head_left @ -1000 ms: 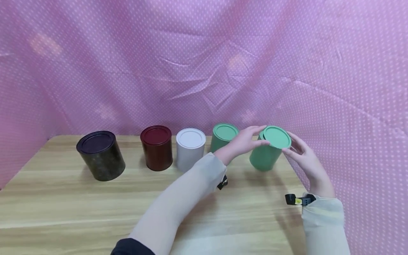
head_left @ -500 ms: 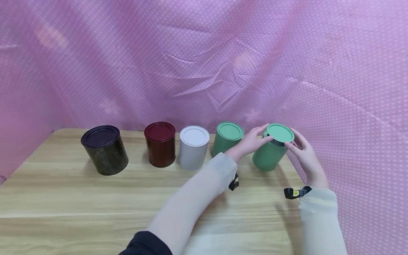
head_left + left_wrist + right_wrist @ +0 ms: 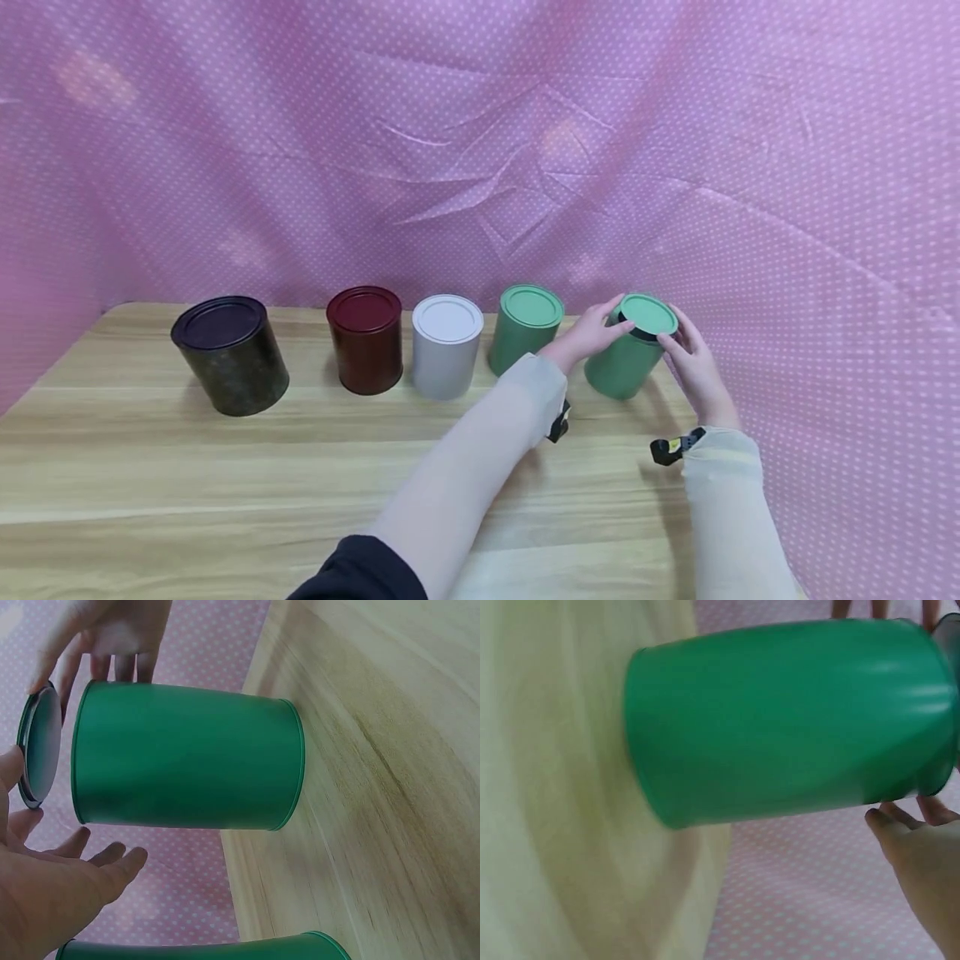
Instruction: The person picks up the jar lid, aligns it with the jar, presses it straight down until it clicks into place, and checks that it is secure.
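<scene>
A green can (image 3: 622,367) stands at the right end of a row on the wooden table (image 3: 187,475). Its green lid (image 3: 648,314) sits tilted just above the rim, with a dark edge showing under it. My left hand (image 3: 596,332) pinches the lid's left edge between thumb and fingers. My right hand (image 3: 690,354) grips its right edge. In the left wrist view the lid (image 3: 41,746) stands a little off the can (image 3: 187,757), beside my left hand (image 3: 52,892). The right wrist view shows the can's side (image 3: 780,712) and my right hand (image 3: 922,855).
To the left stand a second green can (image 3: 525,329), a white can (image 3: 446,346), a dark red can (image 3: 365,337) and a larger dark can (image 3: 228,354), all lidded. Pink dotted cloth (image 3: 480,125) hangs behind and along the table's right edge.
The lid has come loose from the green can's rim, and a dark gap now shows under it. Both hands stayed at the lid's edges.
</scene>
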